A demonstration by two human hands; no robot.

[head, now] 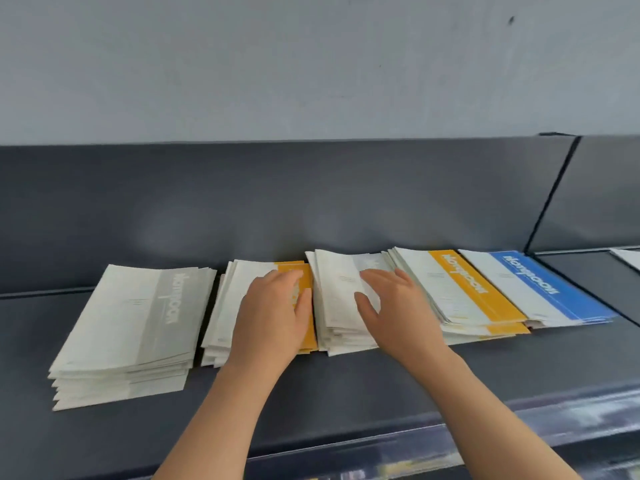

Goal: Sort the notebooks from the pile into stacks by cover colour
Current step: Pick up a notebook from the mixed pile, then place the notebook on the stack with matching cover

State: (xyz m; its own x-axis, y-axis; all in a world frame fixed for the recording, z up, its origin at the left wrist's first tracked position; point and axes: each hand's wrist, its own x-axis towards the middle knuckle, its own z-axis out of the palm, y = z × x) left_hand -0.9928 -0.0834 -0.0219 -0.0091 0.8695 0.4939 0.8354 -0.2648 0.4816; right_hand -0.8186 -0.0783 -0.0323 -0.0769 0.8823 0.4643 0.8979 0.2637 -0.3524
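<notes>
Several notebook stacks lie in a row on a dark shelf. At the left is a grey-banded stack (131,327). Beside it lies a yellow-banded stack (228,306), and my left hand (273,317) rests flat on its top cover with fingers straight. To its right sits a stack with a pale grey band (339,299); my right hand (394,306) lies on it, fingers spread and thumb out to the left. Further right come another yellow stack (464,289) and a blue-banded stack (540,285).
The dark shelf (346,386) has an upright back panel (311,195) close behind the stacks. A divider (550,192) marks off a neighbouring section at the right, where a white sheet's corner (628,256) shows. The shelf's front lip (519,427) runs below my arms.
</notes>
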